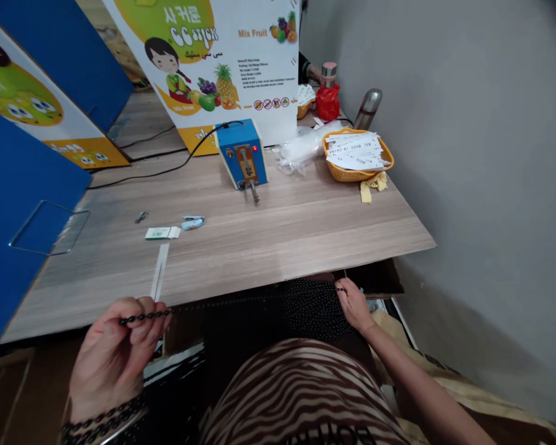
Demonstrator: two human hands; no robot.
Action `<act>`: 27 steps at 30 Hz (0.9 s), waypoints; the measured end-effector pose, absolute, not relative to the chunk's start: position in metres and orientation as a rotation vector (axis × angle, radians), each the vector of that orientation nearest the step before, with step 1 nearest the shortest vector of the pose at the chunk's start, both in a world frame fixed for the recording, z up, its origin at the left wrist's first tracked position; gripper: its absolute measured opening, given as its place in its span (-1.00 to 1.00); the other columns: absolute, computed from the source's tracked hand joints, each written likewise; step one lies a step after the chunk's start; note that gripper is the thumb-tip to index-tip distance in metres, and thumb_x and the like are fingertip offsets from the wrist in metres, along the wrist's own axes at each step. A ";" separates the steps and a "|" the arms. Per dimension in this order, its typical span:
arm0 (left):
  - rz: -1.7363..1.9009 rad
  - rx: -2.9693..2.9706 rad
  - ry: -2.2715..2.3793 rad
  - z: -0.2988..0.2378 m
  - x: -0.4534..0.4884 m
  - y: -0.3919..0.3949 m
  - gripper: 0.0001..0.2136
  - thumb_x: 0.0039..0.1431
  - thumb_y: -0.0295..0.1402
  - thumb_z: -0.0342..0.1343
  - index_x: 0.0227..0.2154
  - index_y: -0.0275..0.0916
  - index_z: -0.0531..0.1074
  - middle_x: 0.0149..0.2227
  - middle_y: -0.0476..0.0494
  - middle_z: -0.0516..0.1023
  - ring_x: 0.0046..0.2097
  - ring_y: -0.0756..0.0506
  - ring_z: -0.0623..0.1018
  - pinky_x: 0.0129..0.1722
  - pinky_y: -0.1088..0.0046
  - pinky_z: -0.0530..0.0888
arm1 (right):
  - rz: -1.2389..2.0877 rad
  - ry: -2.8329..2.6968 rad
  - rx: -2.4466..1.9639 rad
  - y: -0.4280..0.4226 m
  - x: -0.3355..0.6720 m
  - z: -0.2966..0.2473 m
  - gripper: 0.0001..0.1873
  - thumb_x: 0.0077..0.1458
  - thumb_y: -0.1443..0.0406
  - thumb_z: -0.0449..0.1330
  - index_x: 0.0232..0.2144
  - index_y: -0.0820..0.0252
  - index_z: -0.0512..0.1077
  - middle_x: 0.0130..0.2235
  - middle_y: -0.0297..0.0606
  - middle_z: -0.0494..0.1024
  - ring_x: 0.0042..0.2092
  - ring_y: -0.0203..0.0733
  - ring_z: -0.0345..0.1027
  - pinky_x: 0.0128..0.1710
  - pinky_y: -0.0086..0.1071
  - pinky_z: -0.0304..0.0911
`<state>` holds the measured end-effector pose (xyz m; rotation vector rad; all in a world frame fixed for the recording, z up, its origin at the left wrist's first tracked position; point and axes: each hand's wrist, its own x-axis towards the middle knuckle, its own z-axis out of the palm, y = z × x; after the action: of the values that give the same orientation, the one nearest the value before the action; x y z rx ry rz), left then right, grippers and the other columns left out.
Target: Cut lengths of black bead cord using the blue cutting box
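Note:
My left hand point(113, 355) is closed, with a strand of black beads point(146, 316) pinched in its fingers at the table's front edge. The strand runs rightward across my lap to my right hand point(356, 307), whose fingers are closed around its other end. Several dark bead loops point(104, 423) circle my left wrist. Just beyond the left fingers, a white paper strip point(160, 269) lies on the table, its near end hidden behind them. Past it are a small white box point(162, 233) and a light blue stapler point(193, 222).
A blue device point(243, 154) with a lit red light and a black cable point(180, 162) stands mid-table. An orange basket point(352, 175) holds printed labels, beside clear plastic bags point(301, 148). A printed carton point(264, 68) rises behind; a grey wall point(482, 154) bounds the right.

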<state>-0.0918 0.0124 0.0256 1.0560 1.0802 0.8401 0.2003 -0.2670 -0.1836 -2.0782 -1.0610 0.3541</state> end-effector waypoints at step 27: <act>-0.178 2.101 0.797 -0.180 0.043 -0.010 -0.71 0.27 -0.25 0.14 -0.04 -0.32 0.41 0.07 -0.31 0.43 0.18 -0.28 0.37 0.20 -0.07 0.31 | 0.382 -1.058 -2.038 -0.264 0.201 -0.188 -0.74 0.34 0.25 -0.13 -0.35 0.15 0.27 -0.34 -0.25 0.34 -0.27 -0.12 0.25 -0.22 -0.31 0.15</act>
<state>0.0431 -0.0098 -0.1799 2.1010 0.7968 -0.1779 0.2015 -0.2644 -0.1885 -2.0376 -1.0580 0.3821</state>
